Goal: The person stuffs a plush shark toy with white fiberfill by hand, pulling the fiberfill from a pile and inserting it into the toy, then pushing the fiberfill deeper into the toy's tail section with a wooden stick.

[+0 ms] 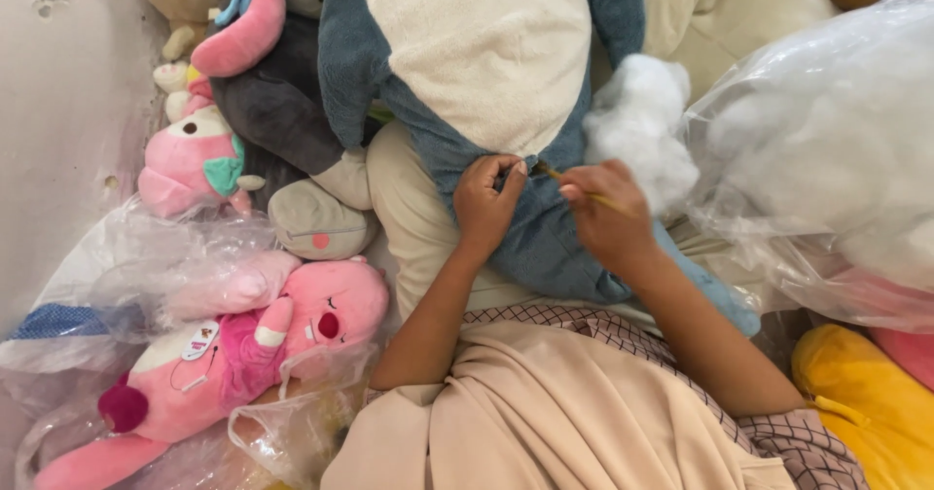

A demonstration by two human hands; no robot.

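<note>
A large blue and cream plush toy lies across my lap. My left hand pinches the blue fabric at the toy's lower edge. My right hand holds a thin yellowish stick whose tip points at the spot under my left fingers. A tuft of white stuffing sits right behind my right hand, against the toy's side.
Pink plush toys in clear plastic lie at the left, with a grey plush and another pink one by the wall. A big clear bag of white stuffing fills the right. A yellow plush lies at the lower right.
</note>
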